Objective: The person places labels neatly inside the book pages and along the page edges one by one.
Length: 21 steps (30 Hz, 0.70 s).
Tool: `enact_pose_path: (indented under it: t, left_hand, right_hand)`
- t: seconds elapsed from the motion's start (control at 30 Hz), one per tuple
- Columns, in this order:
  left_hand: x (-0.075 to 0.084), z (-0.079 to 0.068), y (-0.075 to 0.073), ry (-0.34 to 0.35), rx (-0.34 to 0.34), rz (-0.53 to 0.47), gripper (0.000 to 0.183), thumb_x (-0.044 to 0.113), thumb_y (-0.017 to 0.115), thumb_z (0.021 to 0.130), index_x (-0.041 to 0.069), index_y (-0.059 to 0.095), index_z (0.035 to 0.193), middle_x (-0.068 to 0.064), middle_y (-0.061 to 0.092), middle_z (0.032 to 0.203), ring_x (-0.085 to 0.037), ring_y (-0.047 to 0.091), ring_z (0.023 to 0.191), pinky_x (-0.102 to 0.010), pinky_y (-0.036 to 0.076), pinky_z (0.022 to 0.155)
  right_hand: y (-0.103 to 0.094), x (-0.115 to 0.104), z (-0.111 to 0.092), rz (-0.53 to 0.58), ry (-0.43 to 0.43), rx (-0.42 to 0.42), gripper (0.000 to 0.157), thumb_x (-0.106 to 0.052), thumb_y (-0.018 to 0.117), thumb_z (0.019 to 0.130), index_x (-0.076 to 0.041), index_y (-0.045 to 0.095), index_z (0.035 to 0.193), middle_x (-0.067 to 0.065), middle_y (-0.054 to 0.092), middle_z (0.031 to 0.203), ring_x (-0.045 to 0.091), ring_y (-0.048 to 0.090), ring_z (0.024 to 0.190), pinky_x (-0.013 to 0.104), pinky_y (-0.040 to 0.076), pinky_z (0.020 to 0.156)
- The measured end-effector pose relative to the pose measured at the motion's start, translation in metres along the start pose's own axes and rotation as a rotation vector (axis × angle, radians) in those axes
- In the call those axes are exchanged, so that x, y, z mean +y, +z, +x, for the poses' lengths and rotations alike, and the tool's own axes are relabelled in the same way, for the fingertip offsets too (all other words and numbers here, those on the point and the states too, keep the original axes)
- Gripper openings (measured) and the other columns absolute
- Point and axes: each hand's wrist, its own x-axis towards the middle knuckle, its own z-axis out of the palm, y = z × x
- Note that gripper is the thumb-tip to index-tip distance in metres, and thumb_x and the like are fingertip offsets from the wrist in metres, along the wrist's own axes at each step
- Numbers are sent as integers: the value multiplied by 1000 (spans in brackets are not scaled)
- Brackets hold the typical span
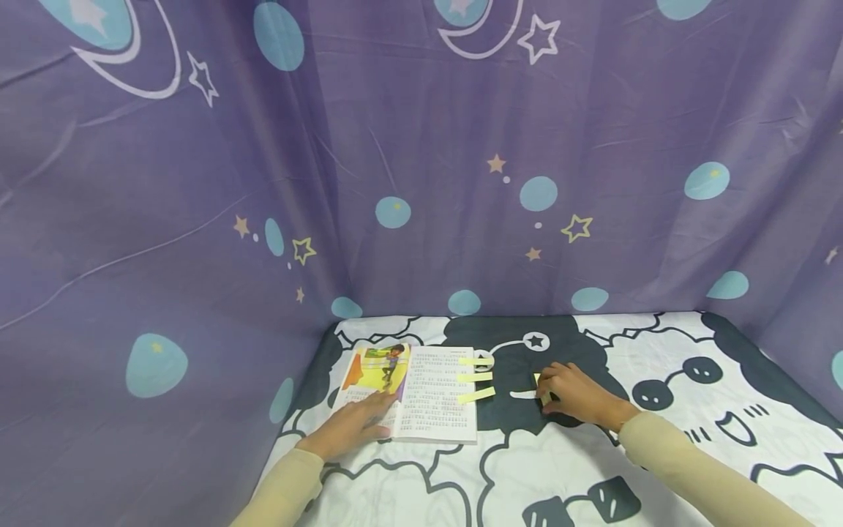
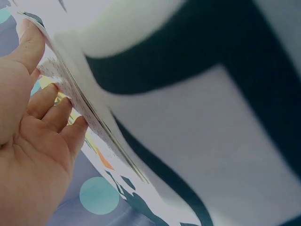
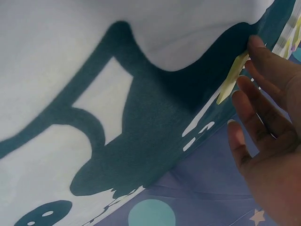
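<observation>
An open book (image 1: 437, 410) lies on the bedding, with a colour picture of a child on its left page and print on the right. Several yellow sticky strips (image 1: 476, 378) stick out from the right page's outer edge. My left hand (image 1: 356, 424) rests on the lower part of the left page; in the left wrist view its fingers (image 2: 59, 115) lie against the paper, loosely bent. To the right of the book, my right hand (image 1: 571, 394) pinches a small yellow sticky note pad (image 3: 233, 80) between thumb and fingers, covering part of it.
The black and white bedding (image 1: 560, 457) with cartoon sheep spreads under everything. Purple curtains (image 1: 428, 146) with moons and stars hang behind it and at both sides.
</observation>
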Motion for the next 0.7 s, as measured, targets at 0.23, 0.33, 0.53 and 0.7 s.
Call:
enact_pose_path:
  t: [0.23,0.33,0.53,0.7]
  left_hand:
    - [-2,-2,1,8,5,-4,69,42,63,100,15,40,159,-20,39,160,-40,37,147,-62,31,118]
    - [-1,-1,0,4,-1,-2,69,43,63,100,15,40,159,-20,39,160,-39,37,148,-60,32,118]
    - [-2,-1,0,3,-7,-6,69,43,62,101,15,40,160,-19,39,160,-38,36,148,-60,32,119]
    - [-2,0,0,24,5,5,68,41,63,101,14,40,159,-20,39,160,-39,36,148,-61,32,118]
  right_hand:
    - [4,7,-2,31,8,10,23,-17,92,74,-16,80,93,-7,70,92,14,60,89,34,43,69]
    - [5,10,-3,44,-6,9,20,-17,92,74,-18,80,90,-8,69,91,12,60,86,34,44,69]
    - [5,15,-1,79,-104,84,16,-5,88,76,-15,81,87,-5,72,87,11,63,81,32,53,65]
    - [7,17,0,64,-123,131,19,2,87,76,-12,80,86,-4,72,85,12,63,77,32,55,63]
